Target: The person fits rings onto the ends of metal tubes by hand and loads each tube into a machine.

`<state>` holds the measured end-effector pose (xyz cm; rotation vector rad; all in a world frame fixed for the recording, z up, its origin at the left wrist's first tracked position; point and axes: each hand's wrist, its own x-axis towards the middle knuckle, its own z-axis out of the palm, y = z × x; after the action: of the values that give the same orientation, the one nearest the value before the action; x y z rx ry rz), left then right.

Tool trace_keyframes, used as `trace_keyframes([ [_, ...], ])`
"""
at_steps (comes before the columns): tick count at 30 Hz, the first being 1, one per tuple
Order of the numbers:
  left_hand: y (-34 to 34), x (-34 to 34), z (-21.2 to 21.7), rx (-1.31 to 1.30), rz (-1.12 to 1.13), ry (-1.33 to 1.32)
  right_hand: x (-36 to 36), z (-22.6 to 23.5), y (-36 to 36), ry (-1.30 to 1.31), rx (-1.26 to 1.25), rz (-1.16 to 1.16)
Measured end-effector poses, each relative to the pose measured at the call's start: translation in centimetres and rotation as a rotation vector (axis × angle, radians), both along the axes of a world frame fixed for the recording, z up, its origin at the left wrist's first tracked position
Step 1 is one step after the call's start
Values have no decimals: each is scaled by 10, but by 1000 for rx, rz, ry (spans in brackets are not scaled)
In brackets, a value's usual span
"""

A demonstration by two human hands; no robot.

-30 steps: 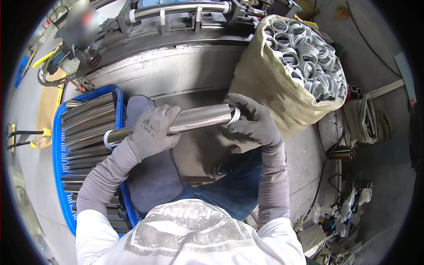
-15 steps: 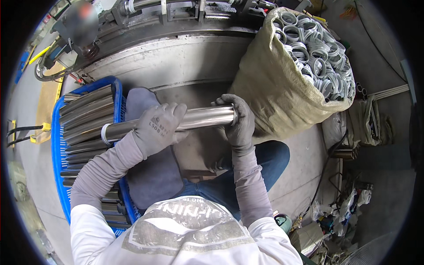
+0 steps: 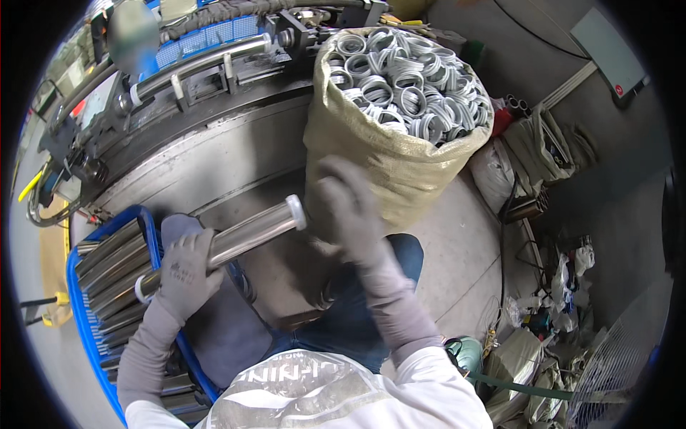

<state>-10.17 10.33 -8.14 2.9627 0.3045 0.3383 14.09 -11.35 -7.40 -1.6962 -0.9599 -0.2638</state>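
Note:
My left hand, in a grey glove, is closed around a shiny metal tube held at a slant over my lap. A white ring sits on the tube's far right end, and another white ring is at its near left end, beside my left wrist. My gloved right hand is apart from the tube, in front of the sack. It is blurred by motion, with its fingers loosely stretched and nothing visible in them. Many grey-white rings fill the open sack.
A blue basket of metal tubes stands at my left, beside a dark grey pad. Across the back runs a machine bench with another ringed tube on it. Bags and clutter lie at the right.
My right hand has left the tube's right end and moved up and left toward the sack; a white ring now shows there. The tube has tilted, and the view has shifted right.

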Motion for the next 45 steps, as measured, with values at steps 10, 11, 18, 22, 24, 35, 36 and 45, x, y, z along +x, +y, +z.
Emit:
trace_keyframes([
  [10, 4, -3, -15, -15, 51, -40, 182, 97, -128, -452, -458, -714],
  [11, 4, -3, -14, -13, 34, -53, 181, 96, -132, -469, -405, -658],
  [18, 8, -17, -19, -20, 33, -54, 96, 87, -88, 262, 347, -111],
  [22, 4, -12, -13, -9, 42, -53, 55, 62, -60, 319, 370, 228],
  [24, 6, -9, -17, -1, 9, -39, 46, 46, -50, 802, 656, 626],
  [35, 48, 25, 26, 213, 124, -104, 30, -51, -11, 1344, 469, 675],
  [36, 59, 46, 39, 282, 139, -151, 32, -69, -6, 1369, 419, 622],
  [45, 182, 260, 101, 465, 344, -158, 32, -97, 21, 1410, 222, 696],
])
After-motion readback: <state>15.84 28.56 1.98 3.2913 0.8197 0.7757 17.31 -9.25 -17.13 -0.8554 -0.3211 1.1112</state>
